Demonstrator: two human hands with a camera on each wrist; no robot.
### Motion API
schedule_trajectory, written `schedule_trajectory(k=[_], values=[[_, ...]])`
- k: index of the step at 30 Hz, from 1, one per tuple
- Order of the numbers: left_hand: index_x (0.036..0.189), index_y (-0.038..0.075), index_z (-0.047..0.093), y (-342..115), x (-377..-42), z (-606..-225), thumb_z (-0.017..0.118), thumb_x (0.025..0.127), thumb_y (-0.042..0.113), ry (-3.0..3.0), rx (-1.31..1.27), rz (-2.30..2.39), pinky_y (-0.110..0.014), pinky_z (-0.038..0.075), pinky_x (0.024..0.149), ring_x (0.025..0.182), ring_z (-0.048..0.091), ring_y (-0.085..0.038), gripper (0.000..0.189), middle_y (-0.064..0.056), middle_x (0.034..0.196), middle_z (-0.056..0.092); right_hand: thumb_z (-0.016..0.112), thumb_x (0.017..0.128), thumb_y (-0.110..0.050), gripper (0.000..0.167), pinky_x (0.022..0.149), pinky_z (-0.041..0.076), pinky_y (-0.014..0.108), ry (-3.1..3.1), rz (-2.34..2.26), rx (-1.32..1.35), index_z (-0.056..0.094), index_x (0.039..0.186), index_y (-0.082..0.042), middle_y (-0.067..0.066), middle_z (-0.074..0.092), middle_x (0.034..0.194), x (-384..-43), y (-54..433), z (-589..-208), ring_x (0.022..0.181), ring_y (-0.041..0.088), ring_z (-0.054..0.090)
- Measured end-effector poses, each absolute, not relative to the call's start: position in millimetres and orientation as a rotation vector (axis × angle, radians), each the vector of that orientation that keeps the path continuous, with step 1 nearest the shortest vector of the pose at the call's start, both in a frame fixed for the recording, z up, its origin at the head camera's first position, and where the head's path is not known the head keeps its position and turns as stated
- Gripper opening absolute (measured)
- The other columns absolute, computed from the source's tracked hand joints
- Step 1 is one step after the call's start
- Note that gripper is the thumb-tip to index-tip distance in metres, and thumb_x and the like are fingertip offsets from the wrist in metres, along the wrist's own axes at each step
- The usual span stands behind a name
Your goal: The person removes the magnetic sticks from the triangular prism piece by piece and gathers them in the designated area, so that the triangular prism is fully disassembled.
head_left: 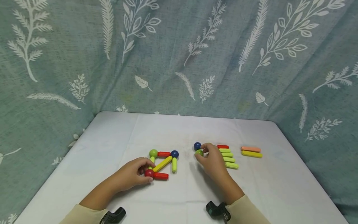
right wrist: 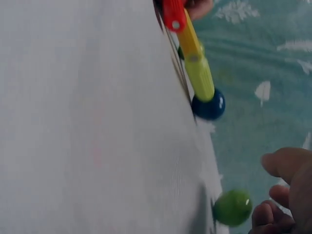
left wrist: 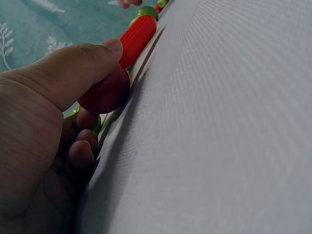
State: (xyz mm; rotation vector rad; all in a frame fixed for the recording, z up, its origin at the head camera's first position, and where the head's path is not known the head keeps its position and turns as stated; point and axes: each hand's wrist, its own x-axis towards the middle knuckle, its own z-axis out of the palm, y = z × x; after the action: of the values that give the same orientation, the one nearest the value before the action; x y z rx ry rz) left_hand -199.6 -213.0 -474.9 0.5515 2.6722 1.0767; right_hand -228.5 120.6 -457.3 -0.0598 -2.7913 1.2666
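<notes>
My left hand (head_left: 133, 172) holds a red ball (head_left: 149, 173) at the near left corner of a frame of toy rods and balls; its thumb lies along the ball and a red rod (left wrist: 139, 41). That frame also has a green ball (head_left: 153, 153), a blue ball (head_left: 174, 154), a diagonal yellow rod (head_left: 162, 164), a far red rod (head_left: 164, 154) and a lime rod (head_left: 174, 165) on the right. Thumb and fingers parted, my right hand (head_left: 213, 160) is at a loose green ball (right wrist: 233, 208), with a gap between thumb and ball in the right wrist view.
A second blue ball (head_left: 197, 146) lies just beyond the loose green one. Several lime rods (head_left: 230, 160) and a red rod (head_left: 222, 147) lie in a row, partly behind my right hand. Farther right are an orange rod (head_left: 250, 149) and a yellow rod (head_left: 251, 154) on the white tabletop (head_left: 179, 199).
</notes>
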Motion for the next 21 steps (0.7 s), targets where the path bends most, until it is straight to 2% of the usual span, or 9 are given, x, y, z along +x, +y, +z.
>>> schedule_trajectory(k=[9, 17, 21], values=[[0.118, 0.029, 0.067, -213.9, -203.0, -476.7, 0.09, 0.083, 0.036, 2.668, 0.551, 1.083, -0.024, 0.05, 0.076, 0.09, 0.055, -0.016, 0.043, 0.007, 0.097, 0.059, 0.082, 0.092, -0.03, 0.035, 0.069, 0.052, 0.03, -2.909, 1.321, 0.176, 0.065, 0.118, -0.015, -0.002, 0.063, 0.103, -205.8, 82.1, -449.0, 0.085, 0.017, 0.058], [0.118, 0.029, 0.066, -214.8, -201.1, -476.0, 0.09, 0.083, 0.036, 2.67, 0.557, 1.09, -0.024, 0.05, 0.076, 0.089, 0.055, -0.016, 0.042, 0.007, 0.096, 0.059, 0.084, 0.089, -0.035, 0.037, 0.072, 0.052, 0.032, -2.998, 1.369, 0.24, 0.063, 0.113, -0.018, -0.003, 0.063, 0.097, -202.4, 57.3, -460.0, 0.085, 0.017, 0.06], [0.118, 0.028, 0.066, -214.5, -200.4, -475.2, 0.09, 0.083, 0.036, 2.67, 0.559, 1.094, -0.024, 0.05, 0.075, 0.088, 0.055, -0.016, 0.042, 0.007, 0.096, 0.059, 0.085, 0.088, -0.036, 0.04, 0.07, 0.052, 0.031, -3.01, 1.357, 0.198, 0.06, 0.112, -0.017, -0.002, 0.062, 0.093, -201.9, 49.1, -464.0, 0.081, 0.017, 0.059]])
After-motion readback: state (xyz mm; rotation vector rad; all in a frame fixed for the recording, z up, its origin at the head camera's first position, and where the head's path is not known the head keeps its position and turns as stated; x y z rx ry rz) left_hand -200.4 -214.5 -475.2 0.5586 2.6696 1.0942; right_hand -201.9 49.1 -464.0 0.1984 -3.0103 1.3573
